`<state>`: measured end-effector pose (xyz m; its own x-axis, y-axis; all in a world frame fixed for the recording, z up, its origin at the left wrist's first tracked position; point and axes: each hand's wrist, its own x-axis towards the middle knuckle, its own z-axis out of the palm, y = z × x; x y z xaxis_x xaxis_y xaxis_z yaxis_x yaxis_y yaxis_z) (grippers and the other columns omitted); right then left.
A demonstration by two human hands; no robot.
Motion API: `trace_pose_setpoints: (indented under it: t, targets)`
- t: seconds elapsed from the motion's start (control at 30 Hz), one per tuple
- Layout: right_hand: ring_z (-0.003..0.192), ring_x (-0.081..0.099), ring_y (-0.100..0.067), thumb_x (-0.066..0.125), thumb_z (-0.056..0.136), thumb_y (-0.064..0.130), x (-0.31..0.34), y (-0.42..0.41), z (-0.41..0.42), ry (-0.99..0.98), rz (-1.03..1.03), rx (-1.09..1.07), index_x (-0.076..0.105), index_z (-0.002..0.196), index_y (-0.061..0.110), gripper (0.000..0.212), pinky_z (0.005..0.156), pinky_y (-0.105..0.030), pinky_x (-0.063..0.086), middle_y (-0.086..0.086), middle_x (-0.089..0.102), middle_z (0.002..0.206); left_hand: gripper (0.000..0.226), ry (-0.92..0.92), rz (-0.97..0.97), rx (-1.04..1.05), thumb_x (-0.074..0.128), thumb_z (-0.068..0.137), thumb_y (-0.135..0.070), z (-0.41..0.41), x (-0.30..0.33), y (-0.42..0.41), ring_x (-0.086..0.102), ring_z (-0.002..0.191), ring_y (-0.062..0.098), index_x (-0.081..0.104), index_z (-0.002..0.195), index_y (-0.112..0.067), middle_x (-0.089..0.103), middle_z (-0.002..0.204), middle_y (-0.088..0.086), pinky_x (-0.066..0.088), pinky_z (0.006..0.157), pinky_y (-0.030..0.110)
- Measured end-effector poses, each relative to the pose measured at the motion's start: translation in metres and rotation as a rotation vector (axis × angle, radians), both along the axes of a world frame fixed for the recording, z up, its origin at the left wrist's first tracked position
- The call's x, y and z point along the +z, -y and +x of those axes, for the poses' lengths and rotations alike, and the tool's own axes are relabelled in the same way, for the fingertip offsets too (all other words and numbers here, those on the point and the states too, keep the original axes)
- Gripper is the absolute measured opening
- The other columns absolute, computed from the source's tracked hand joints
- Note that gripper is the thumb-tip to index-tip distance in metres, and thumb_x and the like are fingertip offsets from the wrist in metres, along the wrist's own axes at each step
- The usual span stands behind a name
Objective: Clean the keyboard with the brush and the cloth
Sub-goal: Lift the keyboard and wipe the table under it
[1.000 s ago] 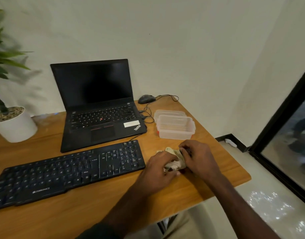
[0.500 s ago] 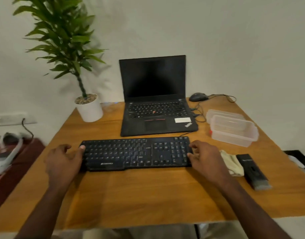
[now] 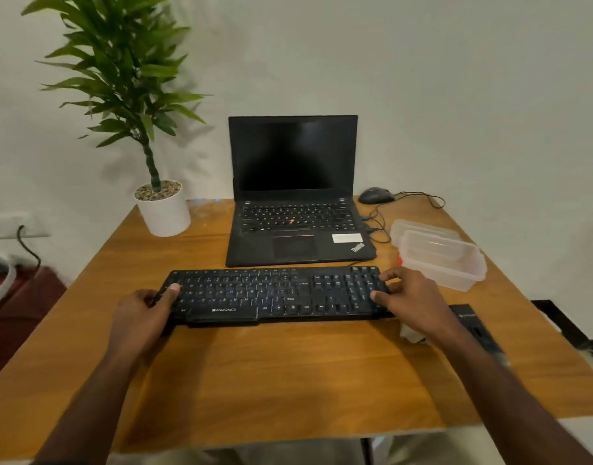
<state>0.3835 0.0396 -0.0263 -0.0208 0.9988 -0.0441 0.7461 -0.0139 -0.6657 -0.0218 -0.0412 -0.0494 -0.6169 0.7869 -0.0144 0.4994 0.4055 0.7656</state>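
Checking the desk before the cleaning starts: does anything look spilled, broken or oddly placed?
Nothing stands out. The keyboard lies flat and square to the desk edge, gripped at each end by the left hand and right hand. The laptop, plant and tubs stand upright, no spills.

Right hand [image 3: 419, 300] hides most of the cloth [image 3: 409, 333].

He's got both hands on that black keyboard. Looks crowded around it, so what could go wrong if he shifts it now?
Three things, I'd guess. The keyboard, gripped at its ends by the left hand and right hand, lies close to the laptop; pushed back, it could knock it. Swung right, it may bump the plastic container. The cloth lies partly hidden under the right wrist and could get dragged.
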Motion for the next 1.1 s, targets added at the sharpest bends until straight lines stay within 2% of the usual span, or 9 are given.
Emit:
trace_pose_setpoints:
  t: [0.07,0.17,0.23,0.33,0.43,0.57,0.77,0.93,1.1]
  targets:
    - [0.093,0.068,-0.016,0.08,0.084,0.032,0.007,-0.005,0.01,0.008,-0.02,0.018,0.059,0.118,0.026,0.041,0.071,-0.027,0.056,-0.007,0.069,0.12,0.044,-0.01,-0.001,-0.048,0.061,0.092,-0.052,0.009,0.001,0.0,0.058,0.072,0.013,0.066,0.104,-0.01,0.062,0.081,-0.002,0.042,0.056,0.028]
    - [0.097,0.065,-0.015,0.087,0.072,0.044,0.013,-0.014,0.021,0.087,-0.074,0.082,0.059,0.116,0.025,0.055,0.083,-0.035,0.057,-0.002,0.067,0.117,0.053,0.023,-0.02,-0.117,0.072,0.083,-0.049,0.019,0.004,0.001,0.059,0.075,0.01,0.065,0.116,-0.008,0.064,0.087,-0.002,0.044,0.056,0.027]
    - [0.099,0.064,-0.014,0.091,0.062,0.051,0.015,-0.018,0.025,0.146,-0.104,0.123,0.058,0.117,0.025,0.069,0.086,-0.035,0.056,0.0,0.066,0.117,0.062,0.045,-0.025,-0.173,0.082,0.076,-0.041,0.025,0.005,0.003,0.057,0.077,0.007,0.062,0.123,-0.006,0.062,0.094,-0.001,0.045,0.059,0.025]
    - [0.102,0.061,-0.015,0.094,0.058,0.047,0.016,-0.021,0.027,0.182,-0.111,0.153,0.056,0.125,0.023,0.08,0.084,-0.03,0.052,0.001,0.063,0.119,0.072,0.045,-0.029,-0.236,0.091,0.067,-0.025,0.03,0.006,0.004,0.054,0.078,0.006,0.058,0.127,-0.003,0.06,0.101,0.001,0.043,0.063,0.021]
    - [0.101,0.054,-0.014,0.095,0.061,0.037,0.017,-0.025,0.026,0.218,-0.094,0.156,0.055,0.129,0.021,0.081,0.08,-0.026,0.046,0.0,0.059,0.118,0.075,0.011,-0.032,-0.267,0.092,0.064,-0.022,0.031,0.008,0.001,0.055,0.082,0.008,0.057,0.128,-0.004,0.065,0.114,0.008,0.042,0.065,0.018]
    - [0.1,0.053,-0.013,0.095,0.062,0.03,0.014,-0.028,0.023,0.219,-0.043,0.122,0.057,0.128,0.021,0.077,0.081,-0.028,0.048,-0.007,0.061,0.129,0.073,-0.015,-0.022,-0.26,0.093,0.063,-0.024,0.031,0.008,-0.002,0.053,0.077,0.001,0.06,0.125,-0.004,0.067,0.109,0.007,0.042,0.062,0.016]
    - [0.106,0.058,-0.016,0.093,0.067,0.03,0.01,-0.023,0.018,0.226,-0.014,0.148,0.055,0.131,0.022,0.075,0.086,-0.028,0.05,-0.005,0.062,0.13,0.076,-0.045,-0.032,-0.255,0.091,0.066,-0.026,0.026,0.007,-0.001,0.055,0.083,0.011,0.057,0.13,-0.004,0.067,0.118,0.012,0.042,0.063,0.018]
    - [0.11,0.061,-0.02,0.095,0.063,0.028,0.006,-0.023,0.013,0.203,0.019,0.163,0.056,0.128,0.022,0.075,0.086,-0.03,0.053,-0.005,0.064,0.128,0.082,-0.043,-0.054,-0.241,0.091,0.067,-0.025,0.017,0.008,-0.001,0.054,0.094,0.017,0.053,0.135,-0.002,0.064,0.126,0.016,0.047,0.079,0.031]
    - [0.107,0.06,-0.018,0.094,0.065,0.027,0.004,-0.025,0.014,0.185,0.009,0.158,0.056,0.128,0.023,0.074,0.084,-0.027,0.051,-0.005,0.063,0.127,0.08,-0.054,-0.095,-0.245,0.09,0.067,-0.026,0.018,0.008,-0.002,0.054,0.095,0.017,0.053,0.134,-0.003,0.064,0.125,0.015,0.048,0.081,0.033]
